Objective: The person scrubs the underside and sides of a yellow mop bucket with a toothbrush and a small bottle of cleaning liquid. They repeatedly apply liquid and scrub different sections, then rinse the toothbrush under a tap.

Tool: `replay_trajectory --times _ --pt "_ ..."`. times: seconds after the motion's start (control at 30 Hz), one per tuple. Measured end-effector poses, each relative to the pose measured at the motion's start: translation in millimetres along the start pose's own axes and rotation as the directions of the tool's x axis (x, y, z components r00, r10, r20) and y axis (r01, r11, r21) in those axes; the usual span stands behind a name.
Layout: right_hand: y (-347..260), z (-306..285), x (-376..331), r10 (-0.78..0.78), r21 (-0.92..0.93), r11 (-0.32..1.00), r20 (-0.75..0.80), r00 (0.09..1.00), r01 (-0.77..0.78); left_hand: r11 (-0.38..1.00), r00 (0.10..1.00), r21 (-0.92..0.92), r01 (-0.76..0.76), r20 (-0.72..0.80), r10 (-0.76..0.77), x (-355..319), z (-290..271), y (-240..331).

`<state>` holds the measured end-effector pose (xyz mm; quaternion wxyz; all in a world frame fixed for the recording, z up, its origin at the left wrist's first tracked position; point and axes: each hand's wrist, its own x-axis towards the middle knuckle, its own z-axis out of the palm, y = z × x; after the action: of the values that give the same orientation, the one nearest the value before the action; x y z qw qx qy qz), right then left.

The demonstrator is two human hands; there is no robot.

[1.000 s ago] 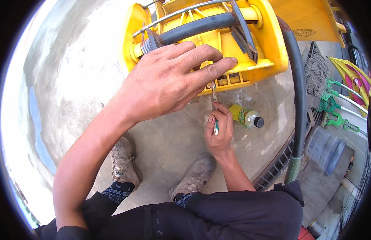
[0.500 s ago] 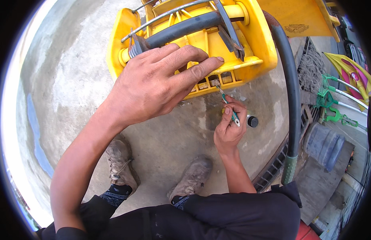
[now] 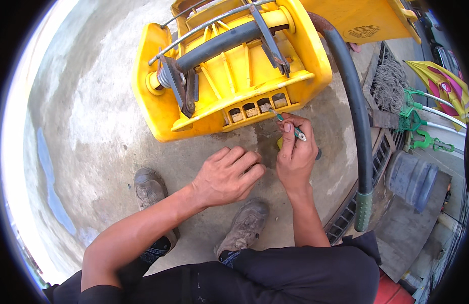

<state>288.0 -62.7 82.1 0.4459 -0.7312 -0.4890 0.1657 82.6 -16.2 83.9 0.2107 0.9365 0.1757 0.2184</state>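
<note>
My right hand [image 3: 297,152] grips a green-and-white toothbrush [image 3: 300,134] just in front of a yellow mop wringer [image 3: 214,109]. The brush's head end is at the row of square slots along the wringer's near lower edge. Pale residue shows inside several slots. My left hand [image 3: 229,175] hangs in the air nearer to me, apart from the wringer, its fingers loosely bent and slightly apart with nothing visible in them. A black lever [image 3: 353,86] with a green grip [image 3: 364,210] curves down on the wringer's right side.
Beneath is a wet-stained concrete floor [image 3: 92,126], with my shoes [image 3: 244,225] on it. To the right are a grey string mop head [image 3: 389,83], green mop clamps [image 3: 412,116], a bluish water jug [image 3: 411,180] and a drain grate [image 3: 344,220]. Another yellow panel [image 3: 356,20] stands behind.
My left hand has come off the wringer's front edge and moved down toward me, uncovering the slots. The wringer appears slightly lower and further left; the toothbrush stays in my right hand.
</note>
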Motion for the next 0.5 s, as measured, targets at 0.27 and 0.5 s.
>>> replay_trajectory --times 0.27,0.5 --pt "-12.3 -14.8 12.9 0.034 -0.067 0.997 0.054 0.998 -0.030 0.656 0.871 -0.659 0.369 -0.002 -0.492 48.8 128.5 30.5" --pt "-28.5 -30.8 22.0 0.108 -0.057 0.993 0.099 0.989 -0.102 0.621 0.828 -0.605 0.498 0.119 -0.548 81.0 154.5 35.2"
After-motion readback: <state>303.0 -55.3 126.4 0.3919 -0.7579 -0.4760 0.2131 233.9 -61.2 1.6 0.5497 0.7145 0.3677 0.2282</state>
